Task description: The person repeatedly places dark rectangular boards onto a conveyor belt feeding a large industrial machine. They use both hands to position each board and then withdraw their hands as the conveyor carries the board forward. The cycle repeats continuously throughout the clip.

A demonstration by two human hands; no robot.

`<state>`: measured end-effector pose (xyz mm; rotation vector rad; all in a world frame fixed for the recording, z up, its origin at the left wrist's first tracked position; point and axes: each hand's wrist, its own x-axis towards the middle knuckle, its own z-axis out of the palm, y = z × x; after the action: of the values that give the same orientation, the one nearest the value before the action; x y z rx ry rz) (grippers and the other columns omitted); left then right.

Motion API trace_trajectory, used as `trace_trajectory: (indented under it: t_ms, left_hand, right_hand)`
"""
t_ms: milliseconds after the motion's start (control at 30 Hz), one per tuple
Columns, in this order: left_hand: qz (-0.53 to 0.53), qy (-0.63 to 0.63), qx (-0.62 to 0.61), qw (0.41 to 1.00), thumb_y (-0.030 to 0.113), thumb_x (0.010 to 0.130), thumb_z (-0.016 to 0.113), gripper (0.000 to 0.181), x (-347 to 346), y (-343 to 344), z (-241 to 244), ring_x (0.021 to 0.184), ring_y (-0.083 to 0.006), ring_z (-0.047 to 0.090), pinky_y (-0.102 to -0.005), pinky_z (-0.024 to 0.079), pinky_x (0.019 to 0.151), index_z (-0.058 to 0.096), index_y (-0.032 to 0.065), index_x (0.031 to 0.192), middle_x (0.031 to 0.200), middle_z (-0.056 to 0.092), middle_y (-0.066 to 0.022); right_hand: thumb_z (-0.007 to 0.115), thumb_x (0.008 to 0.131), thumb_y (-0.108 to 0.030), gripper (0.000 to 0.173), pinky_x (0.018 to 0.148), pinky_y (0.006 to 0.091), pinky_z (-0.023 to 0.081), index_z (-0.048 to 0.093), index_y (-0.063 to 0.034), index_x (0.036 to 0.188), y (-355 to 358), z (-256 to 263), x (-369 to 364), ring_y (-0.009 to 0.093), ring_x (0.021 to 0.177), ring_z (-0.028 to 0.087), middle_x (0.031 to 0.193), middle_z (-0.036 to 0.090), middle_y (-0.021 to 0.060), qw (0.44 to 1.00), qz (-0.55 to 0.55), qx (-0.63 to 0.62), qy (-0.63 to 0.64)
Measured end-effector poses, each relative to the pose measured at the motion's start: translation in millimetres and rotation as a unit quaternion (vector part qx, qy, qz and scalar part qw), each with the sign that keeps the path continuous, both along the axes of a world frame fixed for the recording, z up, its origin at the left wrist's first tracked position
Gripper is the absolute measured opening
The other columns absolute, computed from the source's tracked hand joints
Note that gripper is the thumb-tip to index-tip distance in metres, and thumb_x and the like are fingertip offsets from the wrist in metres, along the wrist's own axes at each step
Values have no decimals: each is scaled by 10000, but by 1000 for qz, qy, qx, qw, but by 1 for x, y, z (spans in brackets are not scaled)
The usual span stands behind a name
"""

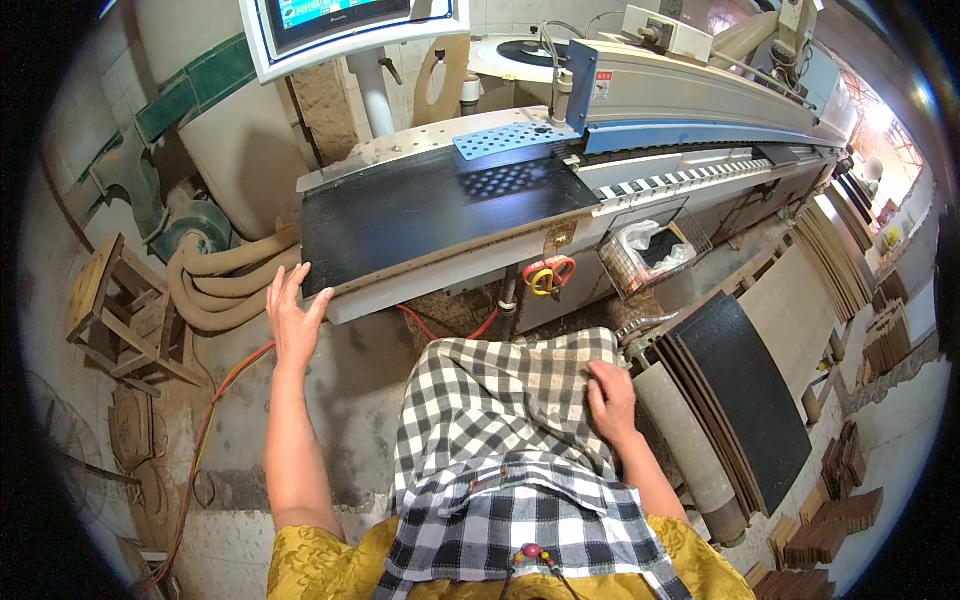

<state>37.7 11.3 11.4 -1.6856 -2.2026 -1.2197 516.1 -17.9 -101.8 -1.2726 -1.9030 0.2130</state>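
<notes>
A black-faced board point(420, 217) lies flat on the bed of a long edge banding machine point(697, 97). My left hand point(294, 319) is at the board's near left corner, fingers spread upward along its left end and thumb by the front edge. Whether the palm presses on the corner is hard to tell. Low on the right, my right hand point(611, 401) rests against my checked apron point(510, 397), its fingers loosely curled with nothing visible in them. A blue perforated plate point(517, 140) juts out over the board's back right part.
Scissors point(547, 275) hang under the machine's front edge beside a wire basket point(652, 247) holding plastic. Stacked boards point(739, 397) lie on a roller conveyor point(690, 442) at right. A screen point(337, 19) stands behind; ribbed hoses point(225, 277) and a wooden stool point(124, 315) are left.
</notes>
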Motion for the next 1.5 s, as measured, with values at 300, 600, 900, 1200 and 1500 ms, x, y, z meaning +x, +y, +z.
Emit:
trace_trajectory:
  t_ms: [300, 600, 900, 1200, 1500]
  left_hand:
    - [-17, 82, 22, 996, 456, 747, 749, 587, 44, 45, -10, 1313, -279, 436, -518, 158, 1147, 627, 90, 1189, 1254, 613, -108]
    - [-34, 184, 48, 981, 476, 824, 653, 560, 55, 59, -21, 1088, -226, 570, -495, 223, 1112, 556, 143, 1264, 1178, 642, -50]
    - [-38, 182, 73, 980, 359, 834, 666, 442, 55, 59, -24, 1077, -218, 572, -471, 255, 1095, 583, 135, 1207, 1185, 641, -40]
    - [-44, 174, 79, 981, 353, 829, 675, 431, 55, 61, -26, 1087, -216, 566, -456, 273, 1081, 594, 133, 1191, 1191, 640, -35]
    - [-47, 167, 86, 981, 346, 826, 680, 411, 55, 60, -25, 1075, -215, 569, -445, 283, 1070, 612, 124, 1165, 1183, 644, -37]
  right_hand:
    - [622, 808, -43, 425, 1002, 426, 397, 544, -25, 1225, 35, 32, 102, 345, 1167, 504, 1250, 560, 161, 965, -196, 50, -167]
    - [671, 809, -172, 418, 948, 418, 446, 585, -62, 1203, 65, 44, 147, 311, 1184, 501, 1280, 566, 83, 928, -155, -103, -323]
    - [635, 765, -3, 306, 818, 401, 478, 621, -45, 1068, 30, 18, 145, 311, 971, 560, 1110, 616, 102, 930, -162, 57, -324]
    - [667, 885, -209, 196, 755, 366, 500, 662, -34, 972, -71, -26, 117, 228, 824, 621, 885, 673, 112, 936, -325, -93, 103]
    - [707, 855, -404, 337, 579, 245, 501, 597, -88, 809, -89, -48, 188, 100, 621, 608, 667, 619, 5, 591, -334, -65, 731]
